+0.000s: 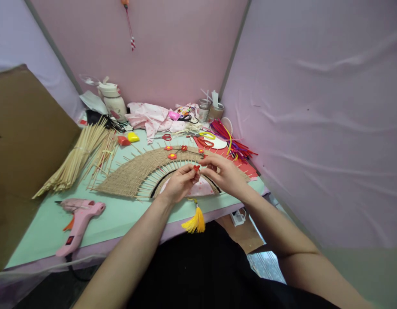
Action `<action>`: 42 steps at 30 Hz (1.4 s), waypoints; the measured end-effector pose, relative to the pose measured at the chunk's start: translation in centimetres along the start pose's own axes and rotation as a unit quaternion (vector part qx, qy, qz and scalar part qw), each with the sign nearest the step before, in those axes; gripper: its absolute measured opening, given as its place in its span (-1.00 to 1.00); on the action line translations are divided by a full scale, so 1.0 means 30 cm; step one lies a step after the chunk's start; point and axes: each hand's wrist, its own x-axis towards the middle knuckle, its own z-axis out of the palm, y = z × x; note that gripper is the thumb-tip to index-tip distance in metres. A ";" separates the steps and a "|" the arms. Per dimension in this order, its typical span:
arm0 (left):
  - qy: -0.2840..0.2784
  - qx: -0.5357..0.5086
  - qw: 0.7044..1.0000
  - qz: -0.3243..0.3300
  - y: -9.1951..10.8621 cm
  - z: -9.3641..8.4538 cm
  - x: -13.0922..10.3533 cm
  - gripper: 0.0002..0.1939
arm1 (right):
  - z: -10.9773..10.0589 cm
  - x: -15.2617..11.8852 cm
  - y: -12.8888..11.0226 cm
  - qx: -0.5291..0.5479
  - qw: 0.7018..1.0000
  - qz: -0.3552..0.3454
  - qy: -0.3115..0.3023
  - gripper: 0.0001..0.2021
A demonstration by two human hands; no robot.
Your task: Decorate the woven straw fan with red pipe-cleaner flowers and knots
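Small red, soft-looking craft piece (196,168) pinched over a tan, woven, arc-shaped fan (121,180)

The left hand (180,182) has its thumb and fingertips closed on the small red piece; the remaining fingers curl in behind. The right hand (224,175) comes in from the right with fingers bent and the thumb slightly apart from the forefinger, its tips just beside the piece (whether they touch it or hold anything, I cannot tell).

The piece looks very light and probably soft, perhaps a clay-like stuff, though its material is too small to make out. It would likely dent or lose its shape under a hard squeeze, so a light pinch at its edge seems the best hold. The fan looks light but fairly stiff across the weave, with thin sticks at its far edge that could snap; its broad woven band seems the safer place to grip.

The piece sits at the left hand's fingertips, above the fan's near middle. The small red-and-yellow flowers (172,156) lie on the woven band, farther away and to the left of it.
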 end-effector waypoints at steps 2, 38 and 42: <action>0.013 -0.001 1.000 0.023 -0.013 -0.006 0.005 -0.83 | 0.027 -0.009 -0.007 -0.004 1.000 0.003 0.026 -0.85; 0.102 0.431 0.840 0.315 -0.019 0.006 -0.013 -0.88 | 0.123 -0.055 0.003 0.111 0.978 0.115 0.131 -0.78; 0.081 0.460 0.814 0.346 -0.028 -0.002 -0.010 -0.90 | 0.108 -0.051 0.008 0.108 0.979 0.127 0.119 -0.85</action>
